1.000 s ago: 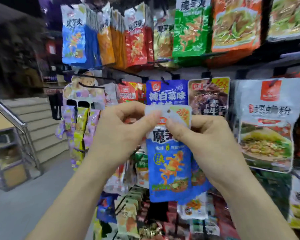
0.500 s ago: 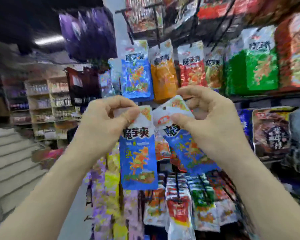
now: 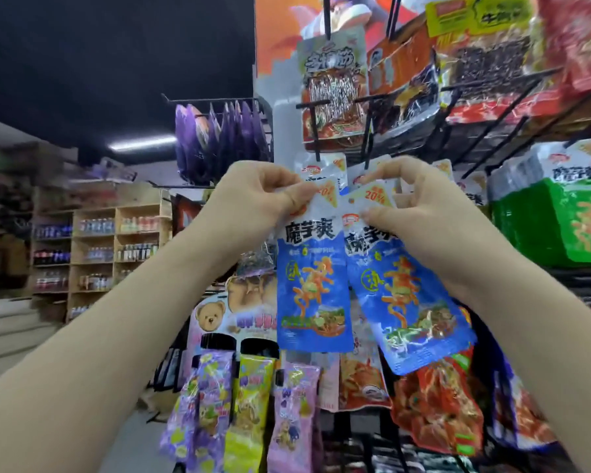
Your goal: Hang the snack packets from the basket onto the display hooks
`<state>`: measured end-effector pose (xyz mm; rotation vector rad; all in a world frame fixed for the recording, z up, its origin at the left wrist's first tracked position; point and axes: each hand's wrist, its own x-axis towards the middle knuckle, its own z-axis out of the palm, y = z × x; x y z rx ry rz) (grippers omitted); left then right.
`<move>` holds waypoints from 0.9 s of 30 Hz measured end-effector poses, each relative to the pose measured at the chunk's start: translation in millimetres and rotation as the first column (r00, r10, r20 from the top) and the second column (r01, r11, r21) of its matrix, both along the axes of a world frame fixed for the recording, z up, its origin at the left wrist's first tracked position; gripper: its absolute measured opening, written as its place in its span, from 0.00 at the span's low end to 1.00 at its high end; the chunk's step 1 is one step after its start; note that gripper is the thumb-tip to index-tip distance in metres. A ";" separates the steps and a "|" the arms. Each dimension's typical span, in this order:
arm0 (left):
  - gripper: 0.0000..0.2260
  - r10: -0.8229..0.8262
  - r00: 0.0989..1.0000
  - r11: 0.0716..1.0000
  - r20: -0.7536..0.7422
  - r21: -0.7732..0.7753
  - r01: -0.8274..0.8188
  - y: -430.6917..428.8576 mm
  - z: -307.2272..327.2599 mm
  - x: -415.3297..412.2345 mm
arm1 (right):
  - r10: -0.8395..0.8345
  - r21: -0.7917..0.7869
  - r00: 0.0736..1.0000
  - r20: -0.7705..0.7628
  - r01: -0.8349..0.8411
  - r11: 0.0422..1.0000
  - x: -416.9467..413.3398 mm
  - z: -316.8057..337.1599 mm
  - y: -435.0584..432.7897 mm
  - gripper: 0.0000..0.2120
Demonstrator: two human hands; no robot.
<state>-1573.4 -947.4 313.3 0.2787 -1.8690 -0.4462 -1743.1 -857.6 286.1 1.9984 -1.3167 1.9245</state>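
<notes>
Two blue snack packets are raised in front of the display rack. My left hand (image 3: 256,196) pinches the top of the left blue packet (image 3: 313,281), which hangs straight down. My right hand (image 3: 420,206) pinches the top of the right blue packet (image 3: 406,302), which tilts to the right. Both packet tops sit just below black display hooks (image 3: 316,148) that carry white-topped packets of the same kind. The basket is out of view.
Red and brown packets (image 3: 335,97) hang higher on the rack, green packets (image 3: 556,216) to the right, purple and yellow candy bags (image 3: 249,404) below. Purple bags (image 3: 219,145) hang on a side rack. Wooden shelves of bottles (image 3: 99,247) stand at the far left.
The two packets, held together a second ago, are now apart, one in each hand. Both hands have risen toward a higher row of hooks, and the view has tilted upward.
</notes>
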 end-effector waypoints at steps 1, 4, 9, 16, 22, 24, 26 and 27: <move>0.08 -0.010 1.000 1.000 0.003 -0.014 0.010 -2.1 5.3 -1.4 | -0.045 -0.021 0.999 -0.025 0.044 0.999 1.8 5.4 -1.8 0.09; 0.06 -0.040 0.999 0.998 -0.020 -0.058 0.039 -11.4 24.9 -5.3 | -0.209 -0.128 0.976 -0.067 0.199 0.972 15.1 27.8 -7.6 0.10; 0.06 -0.051 0.994 0.996 -0.100 -0.081 0.043 -31.8 63.7 -20.1 | -0.399 -0.110 0.917 0.008 0.397 0.911 21.7 69.7 -19.3 0.10; 0.06 -0.133 0.975 0.990 -0.177 -0.065 0.123 -52.8 80.0 -34.5 | -0.446 -0.070 0.895 0.012 0.446 0.892 17.9 79.4 -39.1 0.10; 0.09 -0.200 0.969 0.968 -0.148 0.126 0.219 -53.8 84.7 -35.4 | -0.392 -0.033 0.920 0.029 0.393 0.919 20.3 78.4 -33.2 0.07; 0.10 -0.241 0.957 0.933 -0.160 0.234 0.274 -51.5 88.0 -35.1 | -0.403 -0.027 0.915 0.024 0.403 0.915 20.2 79.2 -31.8 0.06; 0.06 -0.227 0.959 0.915 -0.168 0.301 0.269 -49.4 90.0 -33.8 | -0.405 -0.016 0.914 0.020 0.406 0.914 20.0 80.1 -31.5 0.06; 0.07 -0.198 0.967 0.923 -0.158 0.303 0.238 -51.5 90.7 -33.9 | -0.403 -0.009 0.915 0.022 0.403 0.915 19.8 80.6 -31.6 0.06</move>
